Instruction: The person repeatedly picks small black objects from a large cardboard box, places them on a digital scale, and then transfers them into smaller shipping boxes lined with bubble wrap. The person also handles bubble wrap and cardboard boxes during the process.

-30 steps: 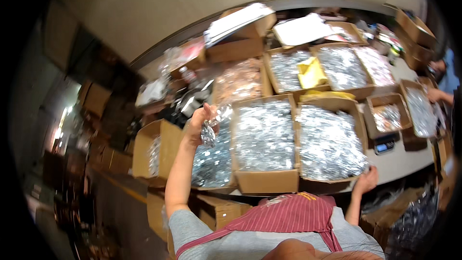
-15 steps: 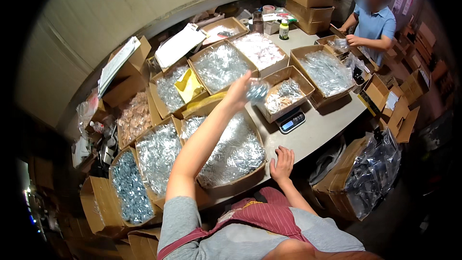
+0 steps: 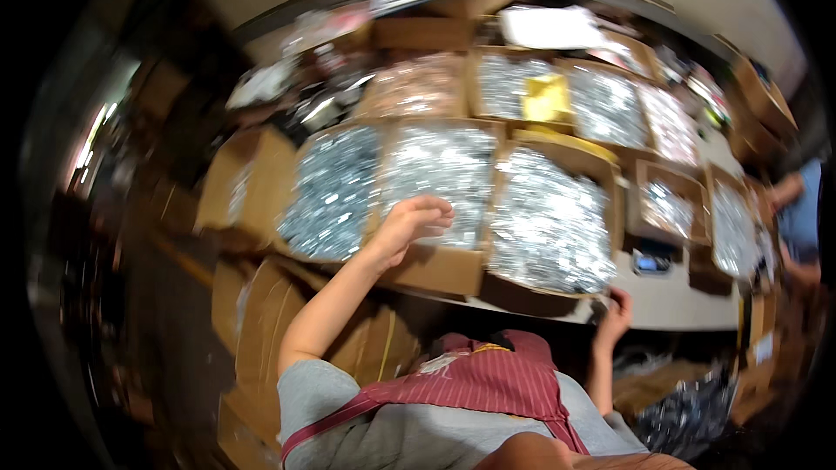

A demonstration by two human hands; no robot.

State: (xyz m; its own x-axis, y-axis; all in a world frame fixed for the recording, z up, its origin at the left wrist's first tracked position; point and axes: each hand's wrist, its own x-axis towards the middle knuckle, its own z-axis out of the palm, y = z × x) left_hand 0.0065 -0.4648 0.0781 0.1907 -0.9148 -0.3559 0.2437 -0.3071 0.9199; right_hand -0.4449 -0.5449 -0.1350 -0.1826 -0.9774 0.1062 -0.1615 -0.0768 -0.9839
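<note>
My left hand (image 3: 414, 228) is open and looks empty, its fingers stretched out above the front of a carton of clear bags with silvery parts (image 3: 440, 165). Just left of it stands a carton of loose blue-grey metal pieces (image 3: 333, 187). My right hand (image 3: 616, 315) rests at the table's front edge with loosely bent fingers, blurred but seemingly holding nothing. Beside it is the near right corner of a larger carton of shiny bagged parts (image 3: 553, 222). Farther right, a small open box (image 3: 669, 207) of bagged parts stands by a dark digital scale (image 3: 651, 263).
Behind are cartons of copper-coloured parts (image 3: 414, 87) and bagged parts with a yellow packet (image 3: 546, 97). Papers (image 3: 550, 28) lie at the back. Open cartons (image 3: 296, 331) stand on the floor at left, a black plastic bag (image 3: 688, 409) at lower right. A co-worker in blue (image 3: 801, 218) is far right.
The view has swung left. My left hand has moved from the small box to the left-hand cartons, and the small bag of parts it held is gone from it. My right hand stays by the table edge.
</note>
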